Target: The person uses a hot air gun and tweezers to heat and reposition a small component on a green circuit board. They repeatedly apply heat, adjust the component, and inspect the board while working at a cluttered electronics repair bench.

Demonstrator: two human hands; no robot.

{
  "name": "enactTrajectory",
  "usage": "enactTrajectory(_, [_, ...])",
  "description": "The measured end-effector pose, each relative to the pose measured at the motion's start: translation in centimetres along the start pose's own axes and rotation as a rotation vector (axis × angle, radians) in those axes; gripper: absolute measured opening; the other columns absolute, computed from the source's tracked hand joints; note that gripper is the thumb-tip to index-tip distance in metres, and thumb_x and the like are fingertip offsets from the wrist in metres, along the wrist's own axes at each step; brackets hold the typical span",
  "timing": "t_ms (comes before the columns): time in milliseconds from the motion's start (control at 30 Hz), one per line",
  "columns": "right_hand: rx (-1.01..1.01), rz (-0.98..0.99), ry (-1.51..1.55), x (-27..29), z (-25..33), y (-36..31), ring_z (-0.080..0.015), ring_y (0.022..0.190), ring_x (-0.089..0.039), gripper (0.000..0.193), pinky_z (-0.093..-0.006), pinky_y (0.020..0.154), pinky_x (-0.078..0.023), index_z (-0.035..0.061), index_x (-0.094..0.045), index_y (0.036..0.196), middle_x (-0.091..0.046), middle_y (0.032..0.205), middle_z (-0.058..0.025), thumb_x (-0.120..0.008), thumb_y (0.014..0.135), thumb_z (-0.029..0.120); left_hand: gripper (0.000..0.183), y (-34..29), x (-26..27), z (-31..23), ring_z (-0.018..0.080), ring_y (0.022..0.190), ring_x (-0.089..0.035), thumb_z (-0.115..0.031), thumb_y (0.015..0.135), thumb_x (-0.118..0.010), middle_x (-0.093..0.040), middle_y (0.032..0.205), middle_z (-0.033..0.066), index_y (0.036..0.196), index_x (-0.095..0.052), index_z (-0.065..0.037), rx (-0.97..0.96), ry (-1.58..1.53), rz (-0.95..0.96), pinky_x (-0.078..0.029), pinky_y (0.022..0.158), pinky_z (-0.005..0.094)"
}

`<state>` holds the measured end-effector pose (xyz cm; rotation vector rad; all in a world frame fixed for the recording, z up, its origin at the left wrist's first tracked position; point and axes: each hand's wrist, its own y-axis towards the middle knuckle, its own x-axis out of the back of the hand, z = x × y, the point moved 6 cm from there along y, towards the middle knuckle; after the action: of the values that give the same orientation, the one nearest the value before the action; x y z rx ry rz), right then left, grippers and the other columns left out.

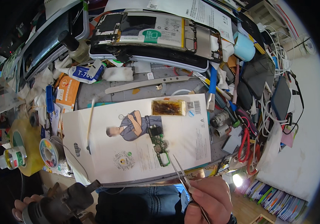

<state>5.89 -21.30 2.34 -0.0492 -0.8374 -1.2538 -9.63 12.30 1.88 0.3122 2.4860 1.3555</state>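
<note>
At the lower left, the fingers of my left hand (22, 206) are wrapped round a dark hot air gun (64, 203), its short nozzle pointing up and to the right. My right hand (213, 198) pinches metal tweezers (184, 180). Their tips are slightly apart, just right of the lower end of a green circuit board (157, 143), with nothing visible between them. That board lies on a white printed cardboard sheet (141, 170). Above it on the sheet sits a small rectangular block of amber-brown flux (168, 108). A cotton swab (90, 121) rests toward the sheet's left side.
An opened phone (150, 31) lies across the back. Solder wire (51, 152), yellow tape (27, 147) and a small bottle (12, 157) stand at left. Brushes, red-handled pliers (245, 147) and white cables (270, 100) crowd the right. A metal strip (148, 84) lies behind the sheet.
</note>
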Motion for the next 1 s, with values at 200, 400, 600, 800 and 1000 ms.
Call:
enactTrajectory(200, [-0.136, 0.059, -0.122, -0.2, -0.4, 2.3, -0.0307, 0.083, -0.065, 0.018, -0.0372, 0.076, -0.052, -0.0012, -0.069, 0.101, -0.069, 0.096, -0.0190, -0.065, 0.086, 0.006, 0.063, -0.6, -1.9, -1.0, 0.0218, 0.083, -0.063, -0.026, 0.084, -0.073, -0.059, 0.102, 0.0112, 0.132, -0.038, -0.003, -0.201, 0.512, 0.025, -0.051, 0.068, 0.0366])
enactTrajectory(400, [-0.084, 0.176, 0.131, -0.6, -1.9, 5.5, -0.0274, 0.078, -0.066, 0.021, -0.0316, 0.068, -0.050, -0.0041, -0.071, 0.100, -0.069, 0.095, -0.0182, -0.071, 0.080, 0.001, 0.039, -0.5, -7.5, -0.9, 0.0216, 0.067, -0.052, -0.043, 0.091, -0.052, -0.051, 0.081, 0.0058, 0.110, -0.054, -0.009, 0.631, -0.390, 0.544, -0.049, 0.065, 0.0441])
enactTrajectory(600, [-0.066, 0.158, 0.218, -0.9, -2.6, 6.4, -0.0271, 0.074, -0.065, 0.020, -0.0323, 0.065, -0.049, -0.0046, -0.070, 0.097, -0.068, 0.091, -0.0202, -0.074, 0.081, 0.007, 0.038, -0.3, -8.7, -0.7, 0.0255, 0.065, -0.051, -0.041, 0.093, -0.047, -0.050, 0.080, 0.0067, 0.111, -0.054, -0.008, 0.643, -0.385, 0.770, -0.047, 0.060, 0.0444])
enactTrajectory(800, [-0.285, -0.064, 0.235, -0.9, -3.1, 3.7, -0.0275, 0.075, -0.064, 0.028, -0.0353, 0.066, -0.049, -0.0016, -0.069, 0.090, -0.067, 0.086, -0.0186, -0.072, 0.086, 0.026, 0.042, -1.1, -9.9, -0.7, 0.0263, 0.059, -0.051, -0.041, 0.092, -0.050, -0.052, 0.081, 0.0100, 0.113, -0.053, -0.005, 0.505, -0.437, 0.765, -0.044, 0.056, 0.0432])
enactTrajectory(1000, [-0.207, 0.058, 0.128, -2.2, -2.8, 2.6, -0.0286, 0.074, -0.064, 0.018, -0.0382, 0.068, -0.051, 0.0015, -0.070, 0.090, -0.068, 0.086, -0.0151, -0.069, 0.085, 0.019, 0.040, -1.6, -11.5, -1.0, 0.0292, 0.061, -0.054, -0.035, 0.091, -0.052, -0.053, 0.082, 0.0116, 0.115, -0.052, -0.003, 0.500, -0.486, 0.855, -0.045, 0.055, 0.0427])
